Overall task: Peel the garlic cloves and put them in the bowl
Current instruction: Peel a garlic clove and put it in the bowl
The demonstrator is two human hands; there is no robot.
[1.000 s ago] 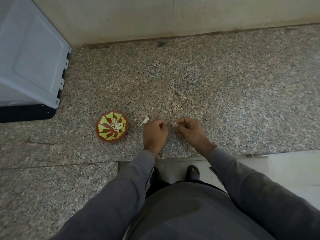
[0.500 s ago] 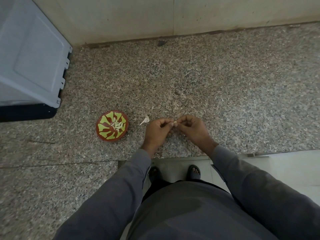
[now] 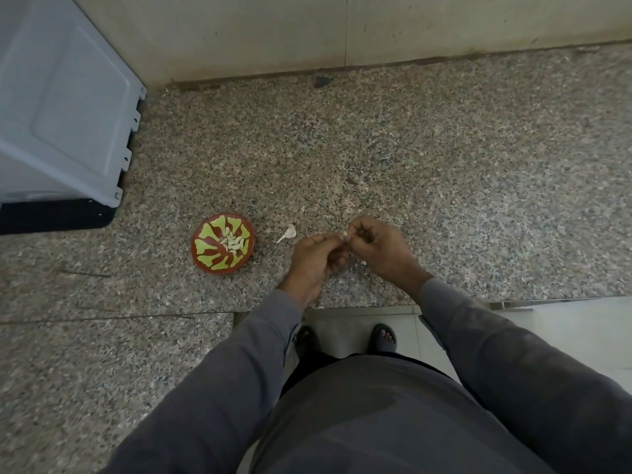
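A small red bowl (image 3: 205, 260) with a yellow-green pattern sits on the granite counter and holds several peeled garlic cloves (image 3: 234, 242). To its right lies a white piece of garlic with a stalk (image 3: 288, 232). My left hand (image 3: 313, 260) and my right hand (image 3: 379, 248) meet fingertip to fingertip just above the counter. Between them they pinch a small pale garlic clove (image 3: 345, 233); most of it is hidden by the fingers.
A grey plastic box (image 3: 61, 111) on a black base stands at the back left. The tiled wall (image 3: 342, 29) closes off the counter's far side. The counter's front edge (image 3: 359, 304) runs just below my wrists, with the floor and sandalled feet beneath.
My hands were apart a second ago. They have come together and lifted slightly, both now pinching the clove that my right hand held.
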